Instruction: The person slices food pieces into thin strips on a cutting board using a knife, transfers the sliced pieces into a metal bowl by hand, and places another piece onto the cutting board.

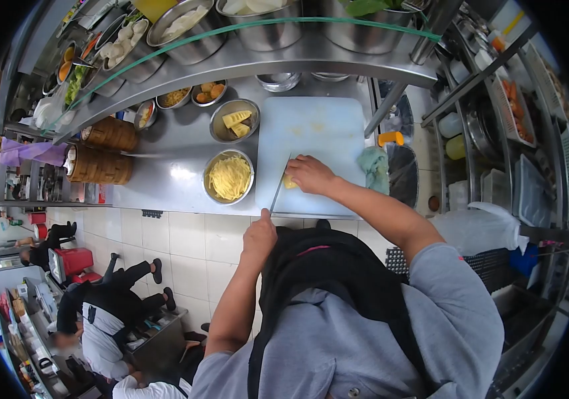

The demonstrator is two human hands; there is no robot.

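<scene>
My left hand [258, 238] is closed around the handle of a knife [280, 186], whose blade lies over the left part of a white cutting board [337, 123]. My right hand [311, 174] presses with bent fingers on a pale yellow piece of bamboo shoot [289, 181], just right of the blade. Left of the board stands a metal bowl [207, 189] full of thin yellow shreds [229, 178]. Behind it, a second metal bowl [215, 126] contains larger yellow chunks [236, 124] that look like bamboo shoot.
A steel shelf [258, 63] with food containers crosses above the counter [164, 159]. Bamboo steamers [101, 165] stand at the left. A green cloth [373, 167] lies by the board's right edge, near an orange cap [391, 138]. Other people [105, 326] are at lower left.
</scene>
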